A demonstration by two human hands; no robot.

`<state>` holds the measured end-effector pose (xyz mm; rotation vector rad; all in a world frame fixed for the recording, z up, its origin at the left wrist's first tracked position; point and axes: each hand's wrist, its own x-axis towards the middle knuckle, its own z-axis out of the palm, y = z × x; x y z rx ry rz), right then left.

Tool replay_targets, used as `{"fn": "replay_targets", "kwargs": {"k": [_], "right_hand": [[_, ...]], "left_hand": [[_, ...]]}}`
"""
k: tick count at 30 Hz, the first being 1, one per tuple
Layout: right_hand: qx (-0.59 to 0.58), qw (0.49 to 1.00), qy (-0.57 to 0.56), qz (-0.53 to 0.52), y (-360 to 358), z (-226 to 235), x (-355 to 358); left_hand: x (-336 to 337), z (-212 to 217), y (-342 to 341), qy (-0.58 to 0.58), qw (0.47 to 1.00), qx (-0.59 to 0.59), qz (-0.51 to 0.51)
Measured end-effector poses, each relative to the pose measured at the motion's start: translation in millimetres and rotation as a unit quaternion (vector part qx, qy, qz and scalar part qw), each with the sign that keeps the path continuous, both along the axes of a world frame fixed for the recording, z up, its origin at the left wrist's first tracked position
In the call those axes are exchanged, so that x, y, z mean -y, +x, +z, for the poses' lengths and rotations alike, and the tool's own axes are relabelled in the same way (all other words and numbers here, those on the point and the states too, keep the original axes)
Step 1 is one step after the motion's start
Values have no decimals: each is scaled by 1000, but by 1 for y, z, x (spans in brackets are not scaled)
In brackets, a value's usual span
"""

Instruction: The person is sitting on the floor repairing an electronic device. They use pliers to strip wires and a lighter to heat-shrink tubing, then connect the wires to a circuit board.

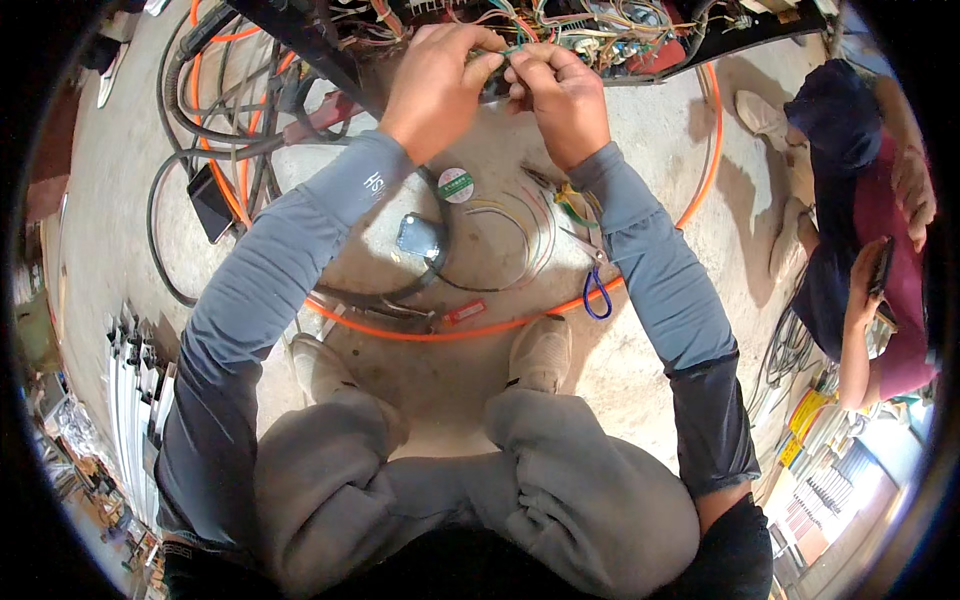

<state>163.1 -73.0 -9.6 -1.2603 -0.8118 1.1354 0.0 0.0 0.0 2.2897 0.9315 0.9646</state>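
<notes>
A small round tin (456, 184) with a green, white and red label lies on the floor near the frame's centre. Left of it rests a dark phone (210, 203), screen unlit. At the right edge, another person's hand (868, 283) holds a dark phone (881, 264). Yellow packages (806, 418) sit lower right.

Both hands, left hand (435, 85) and right hand (562, 98), work at the far edge, hard against a tangle of wires (590, 35) that blocks any reach farther in. To the far left, hoses (215, 120) and a black frame bar (310, 45) crowd the floor. Nearer, bare concrete (650, 130) lies open on the right, inside the orange cable (715, 150). Between the forearms, a tape roll (456, 184), loose wires (520, 235) and pliers (592, 280) litter the floor. A seated person (860, 220) closes the right side.
</notes>
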Motion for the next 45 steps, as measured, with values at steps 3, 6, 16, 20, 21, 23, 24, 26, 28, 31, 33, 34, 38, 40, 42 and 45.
{"fn": "replay_targets", "kwargs": {"k": [3, 6, 16, 20, 21, 23, 24, 26, 28, 31, 33, 34, 38, 40, 42, 45], "right_hand": [[-5, 1000, -4, -21, -2, -1, 1], [-1, 1000, -3, -19, 5, -7, 5], [28, 999, 28, 3, 1, -2, -2], [-34, 999, 31, 6, -2, 0, 2], [-44, 999, 32, 4, -3, -1, 2], [-65, 997, 32, -1, -4, -4, 2], [-62, 998, 32, -5, -4, -3, 2], [-55, 998, 30, -12, -4, -2, 2], [-56, 998, 30, -15, -2, -5, 3], [-55, 998, 18, -23, -1, -4, 4], [35, 998, 38, -24, 7, -12, 7], [119, 990, 68, -20, 20, -27, 11], [-49, 999, 3, -8, -11, -10, -16], [-196, 978, -57, -52, -8, -8, 2], [-218, 975, -10, -38, 14, -8, 2], [-240, 970, -6, -48, 14, -12, -5]], "left_hand": [[-4, -8, -4, 65, 998, -13, -2], [-2, -14, -1, 89, 996, -18, -9], [-1, -4, -5, 98, 994, -39, -4], [-2, -5, -5, 78, 996, -49, 0], [-3, -4, -5, 74, 996, -52, -1], [-2, -4, -5, 78, 996, -50, -5], [-2, -3, -4, 81, 995, -50, -7], [-3, -5, -3, 94, 995, -45, -3], [-1, -5, 0, 95, 994, -45, -3], [-1, -5, 1, 93, 995, -42, -4], [-4, -9, 5, 111, 994, -19, -7], [-5, -3, 6, 111, 992, -25, -63], [-12, -9, 3, 193, 916, -344, 68], [5, -22, -1, 136, 968, -208, -18], [9, 12, 19, 0, 997, -70, -19], [0, 1, 21, -8, 1000, 13, -18]]}}
